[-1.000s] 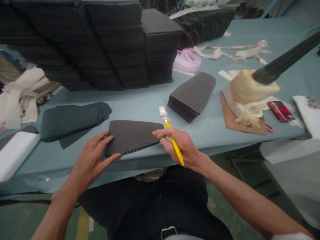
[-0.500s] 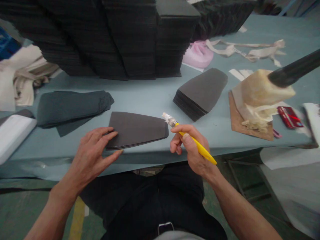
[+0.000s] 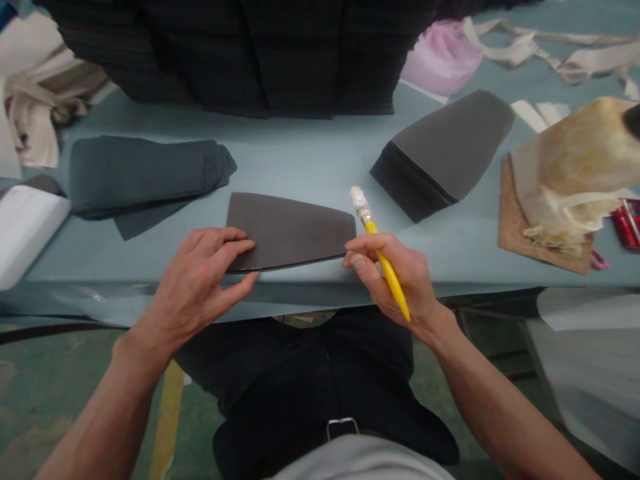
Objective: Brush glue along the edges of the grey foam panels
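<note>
A thin stack of tapered dark grey foam pieces (image 3: 287, 230) lies flat on the blue-grey table (image 3: 300, 160), near its front edge. My left hand (image 3: 200, 280) rests on the stack's left end, with fingers on top and thumb at the front edge. My right hand (image 3: 397, 280) is shut around a yellow-handled brush (image 3: 386, 263), whose pale, glue-caked bristles (image 3: 357, 199) point up and away. Its fingertips are at the stack's right corner. A thicker stack of the same shape (image 3: 445, 150) lies beyond the brush.
Tall black stacks (image 3: 240, 53) stand along the far side. Dark folded material (image 3: 145, 177) lies at left, beside a white block (image 3: 25, 227). At right, a beige lump (image 3: 570, 167) sits on a brown board (image 3: 515, 223). Pink material (image 3: 443, 57) and beige strips (image 3: 550, 50) lie beyond.
The brush has swung from pointing left to pointing up and away in my right hand. My left hand remains on the thin stack. The whole view has tilted further down.
</note>
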A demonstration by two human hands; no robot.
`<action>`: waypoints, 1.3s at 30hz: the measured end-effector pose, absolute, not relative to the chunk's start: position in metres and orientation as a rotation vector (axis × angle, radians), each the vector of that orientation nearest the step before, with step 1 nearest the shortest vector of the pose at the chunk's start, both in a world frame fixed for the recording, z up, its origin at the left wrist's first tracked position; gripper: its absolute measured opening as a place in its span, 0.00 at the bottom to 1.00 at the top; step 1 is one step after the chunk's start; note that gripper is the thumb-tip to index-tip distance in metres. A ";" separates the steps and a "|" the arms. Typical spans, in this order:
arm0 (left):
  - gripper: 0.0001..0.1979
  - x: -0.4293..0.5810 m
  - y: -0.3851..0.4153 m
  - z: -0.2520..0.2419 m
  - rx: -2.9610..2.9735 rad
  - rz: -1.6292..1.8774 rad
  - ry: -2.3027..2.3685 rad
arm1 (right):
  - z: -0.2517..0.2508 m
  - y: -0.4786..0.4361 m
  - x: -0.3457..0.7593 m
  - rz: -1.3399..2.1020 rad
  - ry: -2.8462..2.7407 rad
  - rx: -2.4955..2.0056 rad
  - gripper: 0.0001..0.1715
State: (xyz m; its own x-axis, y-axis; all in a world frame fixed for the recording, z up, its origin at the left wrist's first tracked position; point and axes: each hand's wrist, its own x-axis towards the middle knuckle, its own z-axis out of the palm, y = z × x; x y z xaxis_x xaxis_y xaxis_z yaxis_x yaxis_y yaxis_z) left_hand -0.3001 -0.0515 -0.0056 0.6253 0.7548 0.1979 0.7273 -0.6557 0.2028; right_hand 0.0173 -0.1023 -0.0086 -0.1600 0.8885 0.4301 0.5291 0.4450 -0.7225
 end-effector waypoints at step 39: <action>0.17 -0.288 -0.046 -0.019 2.701 0.639 1.355 | -0.046 0.011 -0.060 0.220 -2.333 -1.232 0.12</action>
